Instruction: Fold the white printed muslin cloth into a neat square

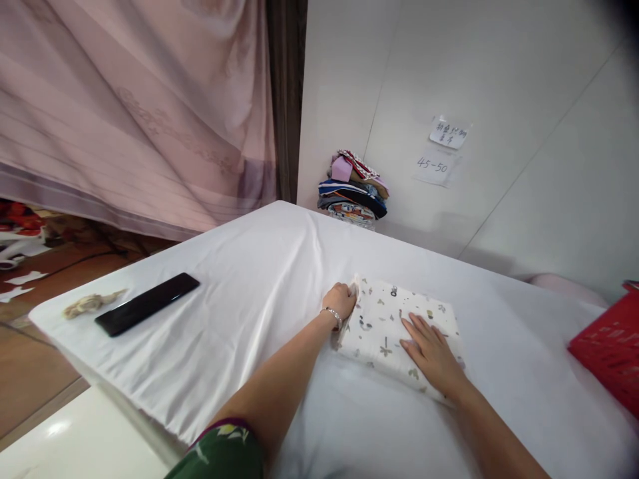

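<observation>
A folded white cloth (384,306) printed with small grey and beige motifs lies on the white-covered table (224,273). My left hand (341,301), with a silver bracelet at the wrist, has its fingers curled round the cloth's left edge. Flat on top of the cloth, toward its right side, rests my right hand (432,352), fingers stretched out and slightly apart. The fingertips of my left hand are hidden at the fold.
A black phone (147,304) and a crumpled beige bit of fabric (92,303) lie at the table's left end. Beyond the far edge rises a stack of folded clothes (353,186). A red basket (609,346) stands at the right; two paper notes (439,150) hang on the wall.
</observation>
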`<state>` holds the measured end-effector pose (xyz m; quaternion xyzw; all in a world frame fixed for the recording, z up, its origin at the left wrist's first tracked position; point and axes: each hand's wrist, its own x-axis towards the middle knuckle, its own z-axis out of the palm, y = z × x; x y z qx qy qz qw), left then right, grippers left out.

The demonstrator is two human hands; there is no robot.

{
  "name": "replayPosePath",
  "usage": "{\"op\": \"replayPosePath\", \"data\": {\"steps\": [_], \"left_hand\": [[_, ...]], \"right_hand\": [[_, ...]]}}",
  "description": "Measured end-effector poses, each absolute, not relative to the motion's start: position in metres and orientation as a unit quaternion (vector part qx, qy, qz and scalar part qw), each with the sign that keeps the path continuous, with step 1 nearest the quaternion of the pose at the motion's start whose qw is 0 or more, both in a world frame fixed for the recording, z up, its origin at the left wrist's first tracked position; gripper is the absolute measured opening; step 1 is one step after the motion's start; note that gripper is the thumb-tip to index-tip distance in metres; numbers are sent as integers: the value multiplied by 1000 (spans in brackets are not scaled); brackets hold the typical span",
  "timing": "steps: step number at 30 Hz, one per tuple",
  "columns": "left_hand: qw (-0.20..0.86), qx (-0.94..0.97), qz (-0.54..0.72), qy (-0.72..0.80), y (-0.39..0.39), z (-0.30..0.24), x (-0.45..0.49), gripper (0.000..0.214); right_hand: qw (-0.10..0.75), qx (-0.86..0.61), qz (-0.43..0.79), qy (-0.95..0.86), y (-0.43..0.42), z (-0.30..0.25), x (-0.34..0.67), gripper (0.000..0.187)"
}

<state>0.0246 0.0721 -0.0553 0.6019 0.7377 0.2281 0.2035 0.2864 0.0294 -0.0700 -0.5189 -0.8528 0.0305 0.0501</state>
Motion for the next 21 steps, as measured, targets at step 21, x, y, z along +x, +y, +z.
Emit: {"op": "replayPosePath", "data": {"steps": [21], "left_hand": [[196,620,232,723,75,-59,17,27]], "right_hand": [[97,-444,85,-886,74,-37,160,50]]}}
